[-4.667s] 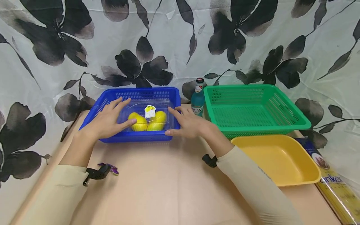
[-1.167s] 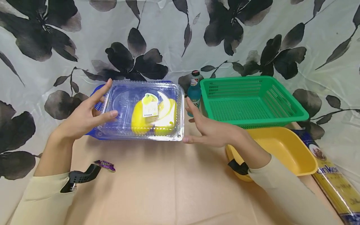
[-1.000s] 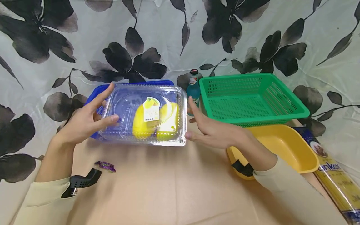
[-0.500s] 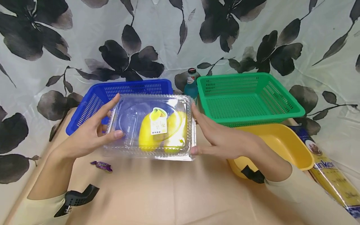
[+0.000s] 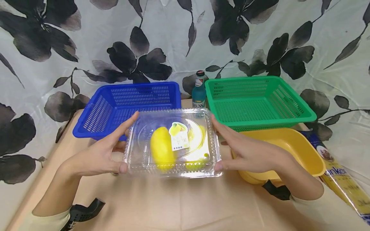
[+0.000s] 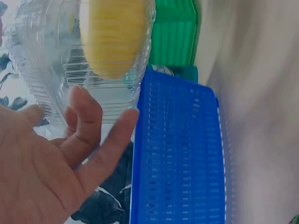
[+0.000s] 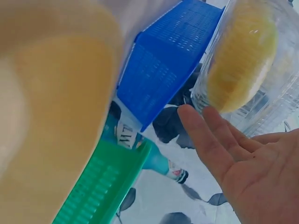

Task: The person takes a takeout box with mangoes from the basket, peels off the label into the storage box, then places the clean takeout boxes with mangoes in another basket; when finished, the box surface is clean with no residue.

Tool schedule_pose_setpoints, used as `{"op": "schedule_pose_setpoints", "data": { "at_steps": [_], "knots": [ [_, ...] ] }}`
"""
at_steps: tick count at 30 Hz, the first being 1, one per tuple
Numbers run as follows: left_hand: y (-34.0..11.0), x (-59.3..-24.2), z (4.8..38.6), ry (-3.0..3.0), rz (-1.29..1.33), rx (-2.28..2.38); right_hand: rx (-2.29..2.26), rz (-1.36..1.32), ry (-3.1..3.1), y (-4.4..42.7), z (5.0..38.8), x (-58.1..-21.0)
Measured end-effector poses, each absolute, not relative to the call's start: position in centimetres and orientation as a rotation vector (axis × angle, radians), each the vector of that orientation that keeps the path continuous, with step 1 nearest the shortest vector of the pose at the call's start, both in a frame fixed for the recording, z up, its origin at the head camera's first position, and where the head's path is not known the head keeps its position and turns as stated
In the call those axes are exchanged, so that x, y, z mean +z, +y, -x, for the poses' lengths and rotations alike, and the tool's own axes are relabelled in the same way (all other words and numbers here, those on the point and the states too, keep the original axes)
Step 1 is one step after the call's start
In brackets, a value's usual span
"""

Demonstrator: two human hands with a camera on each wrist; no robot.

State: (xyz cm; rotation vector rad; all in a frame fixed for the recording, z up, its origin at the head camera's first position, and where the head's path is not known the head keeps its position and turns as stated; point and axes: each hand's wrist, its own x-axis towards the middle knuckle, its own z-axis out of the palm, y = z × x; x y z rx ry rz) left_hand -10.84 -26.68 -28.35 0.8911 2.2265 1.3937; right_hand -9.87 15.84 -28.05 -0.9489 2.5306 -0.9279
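Note:
A clear plastic box [image 5: 138, 134] with a white label [image 5: 180, 141] and yellow mangoes [image 5: 162, 149] inside is held between both hands, in front of the blue basket [image 5: 98, 123]. My left hand [image 5: 96, 157] grips its left end, thumb at the near corner and fingers along the side. At the right end, my right hand [image 5: 254, 150] holds it the same way. The left wrist view shows the left fingers [image 6: 86, 126] bent against the box wall [image 6: 112, 100]. In the right wrist view, fingertips of the right hand [image 7: 261, 172] touch the box under a mango [image 7: 243, 56].
Behind the box stands a blue bottle [image 5: 198, 93], between the blue basket and a green basket [image 5: 260, 123]. A yellow tray [image 5: 289, 141] sits at the right, beside a long yellow and blue packet [image 5: 344, 186]. The beige table surface [image 5: 179, 205] lies in front.
The box has come out of the blue basket, toward the front and to the right. Both hands have moved with it, and the left forearm now hides the purple-wrapped piece.

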Motion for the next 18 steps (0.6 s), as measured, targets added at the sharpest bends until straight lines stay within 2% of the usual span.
{"op": "schedule_pose_setpoints", "data": {
  "at_steps": [7,18],
  "knots": [
    [-25.5,-27.7,8.7,2.573,-0.991,0.915,-0.967,0.848,2.457,17.1,8.6,-28.8],
    [-24.3,-29.6,7.7,2.519,-1.030,0.855,-0.952,0.804,2.442,18.9,7.5,-30.8]
  ]
}}
